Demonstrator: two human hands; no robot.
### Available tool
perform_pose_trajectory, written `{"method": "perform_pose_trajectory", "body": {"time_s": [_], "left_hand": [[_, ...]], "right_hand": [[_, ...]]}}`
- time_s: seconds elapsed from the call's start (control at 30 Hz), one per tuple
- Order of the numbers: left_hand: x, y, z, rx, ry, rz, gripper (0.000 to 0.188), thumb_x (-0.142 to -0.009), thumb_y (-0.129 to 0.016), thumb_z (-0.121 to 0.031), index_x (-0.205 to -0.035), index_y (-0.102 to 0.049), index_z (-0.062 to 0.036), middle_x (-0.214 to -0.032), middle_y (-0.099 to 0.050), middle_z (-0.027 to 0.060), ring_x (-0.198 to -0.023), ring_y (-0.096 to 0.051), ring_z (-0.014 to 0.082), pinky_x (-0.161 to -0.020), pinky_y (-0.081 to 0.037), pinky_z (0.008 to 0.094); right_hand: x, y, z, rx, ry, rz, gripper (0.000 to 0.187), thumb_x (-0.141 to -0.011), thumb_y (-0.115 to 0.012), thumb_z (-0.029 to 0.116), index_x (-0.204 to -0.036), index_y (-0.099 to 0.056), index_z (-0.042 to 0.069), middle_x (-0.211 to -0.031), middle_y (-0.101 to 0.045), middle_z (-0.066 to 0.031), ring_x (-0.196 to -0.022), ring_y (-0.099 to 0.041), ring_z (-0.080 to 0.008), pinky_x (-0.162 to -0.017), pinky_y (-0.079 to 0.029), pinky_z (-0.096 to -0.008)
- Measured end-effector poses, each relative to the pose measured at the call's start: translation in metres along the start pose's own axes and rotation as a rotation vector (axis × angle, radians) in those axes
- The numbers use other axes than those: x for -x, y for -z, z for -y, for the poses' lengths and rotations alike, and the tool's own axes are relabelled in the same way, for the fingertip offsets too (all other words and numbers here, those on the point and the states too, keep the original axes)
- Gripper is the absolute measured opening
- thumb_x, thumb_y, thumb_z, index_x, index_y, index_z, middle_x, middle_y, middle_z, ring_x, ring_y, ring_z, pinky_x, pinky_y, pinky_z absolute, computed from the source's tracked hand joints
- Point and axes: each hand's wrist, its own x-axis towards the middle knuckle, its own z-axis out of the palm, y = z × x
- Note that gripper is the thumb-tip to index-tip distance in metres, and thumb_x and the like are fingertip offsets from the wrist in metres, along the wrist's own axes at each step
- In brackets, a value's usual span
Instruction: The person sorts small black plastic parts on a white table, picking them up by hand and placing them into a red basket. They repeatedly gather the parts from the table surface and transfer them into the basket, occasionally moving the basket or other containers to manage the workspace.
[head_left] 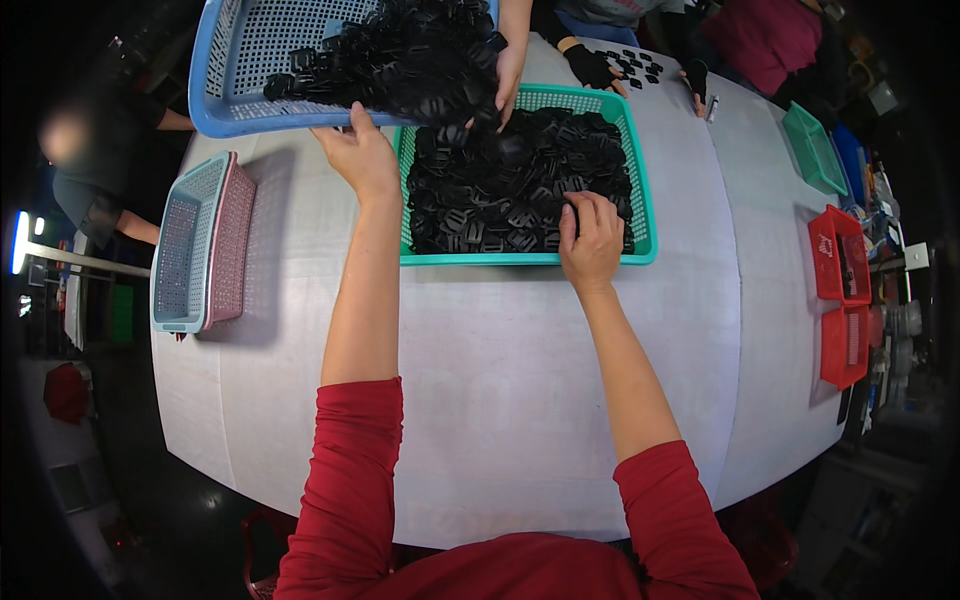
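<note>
A blue plastic basket (222,70) is tilted over the far side of a green basket (652,215), with black plastic buckles (410,60) massed toward its low corner. My left hand (362,158) grips the blue basket's near rim, its thumb on top and the other fingers partly hidden beneath. Black buckles (480,215) also fill the green basket. Over their near right part rests my right hand (592,240), fingers loosely bent and thumb apart, holding nothing that I can see. Another person's hand (512,75) is at the blue basket's right end, fingers pointing down by the buckles.
Nested blue and pink baskets (205,245) stand at the table's left edge. Across the table, a person's black-gloved hands (592,68) are beside scattered buckles (640,68). A small green basket (815,148) and red baskets (842,255) line the right edge. Another person stands at far left.
</note>
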Motion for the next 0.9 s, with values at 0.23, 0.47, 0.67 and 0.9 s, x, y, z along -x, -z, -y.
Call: {"method": "perform_pose_trajectory", "body": {"time_s": [0.23, 0.47, 0.67, 0.9], "left_hand": [[0.011, -0.005, -0.006, 0.044, 0.021, -0.052, 0.052, -0.092, -0.053, 0.001, -0.137, -0.028, 0.0063, -0.118, -0.054, 0.0185, -0.099, -0.057, 0.0204, -0.087, -0.046, 0.0307], [0.018, -0.009, -0.003, 0.071, -0.04, -0.058, 0.051, -0.093, -0.052, 0.0, -0.137, -0.028, 0.0065, -0.116, -0.054, 0.018, -0.097, -0.056, 0.0198, -0.087, -0.046, 0.0297], [0.025, -0.007, -0.007, -0.062, -0.038, -0.019, 0.053, -0.094, -0.051, 0.001, -0.139, -0.024, 0.0008, -0.125, -0.047, 0.0175, -0.106, -0.055, 0.021, -0.088, -0.052, 0.0328], [0.035, -0.014, 0.002, -0.088, -0.043, -0.026, 0.059, -0.094, -0.052, 0.0, -0.143, -0.02, 0.0014, -0.127, -0.046, 0.0188, -0.107, -0.054, 0.021, -0.088, -0.051, 0.0323]], "right_hand": [[0.0, 0.0, 0.0, 0.012, 0.007, -0.001, 0.013, -0.086, -0.06, 0.016, -0.097, -0.064, 0.01, -0.098, -0.061, -0.0039, -0.093, -0.057, -0.0239, -0.081, -0.042, -0.0378], [0.0, 0.001, 0.0, 0.003, 0.002, 0.001, 0.011, -0.086, -0.061, 0.016, -0.094, -0.064, 0.01, -0.096, -0.06, -0.0033, -0.092, -0.057, -0.0232, -0.081, -0.042, -0.0376], [0.0, 0.0, 0.001, 0.001, 0.001, 0.005, 0.011, -0.086, -0.061, 0.016, -0.094, -0.064, 0.01, -0.096, -0.06, -0.0036, -0.092, -0.057, -0.023, -0.081, -0.042, -0.0374], [-0.004, 0.008, 0.008, -0.1, -0.003, 0.016, 0.015, -0.084, -0.063, 0.018, -0.096, -0.064, 0.01, -0.101, -0.059, -0.0041, -0.1, -0.056, -0.0238, -0.087, -0.039, -0.0418]]}}
